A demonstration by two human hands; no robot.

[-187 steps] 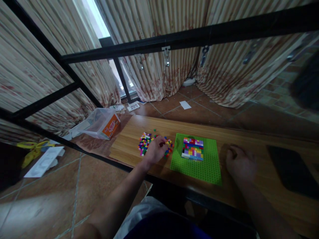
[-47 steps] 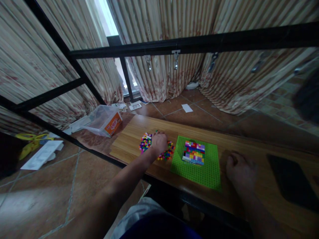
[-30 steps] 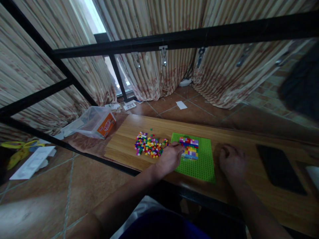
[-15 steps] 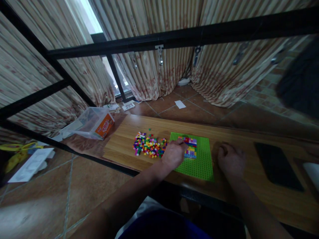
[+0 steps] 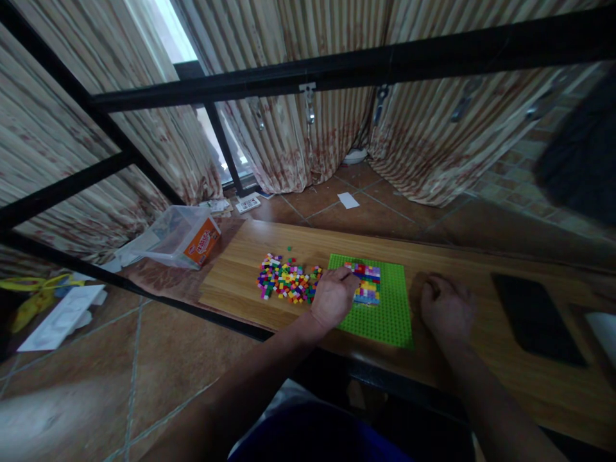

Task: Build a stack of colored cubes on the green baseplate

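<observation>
A green studded baseplate (image 5: 385,327) lies on the wooden table, with a block of small coloured bricks (image 5: 369,285) pressed on its upper left part. Over the left edge of that block is my left hand (image 5: 333,296), its fingers drawn together in a pinch. Whatever sits between those fingertips is too small and hidden to name. Loose coloured bricks (image 5: 286,280) form a pile just left of this hand. On the bare wood right of the baseplate rests my right hand (image 5: 446,309), loosely curled, with no object showing in it.
A clear plastic box (image 5: 176,240) with an orange label stands beyond the table's left end. Farther right on the table (image 5: 231,276) lies a dark flat object (image 5: 536,317). A black metal bar (image 5: 337,72) crosses in front of the curtains (image 5: 289,141).
My left hand has shifted slightly left, uncovering a bit more of the brick block. My right hand stays in place.
</observation>
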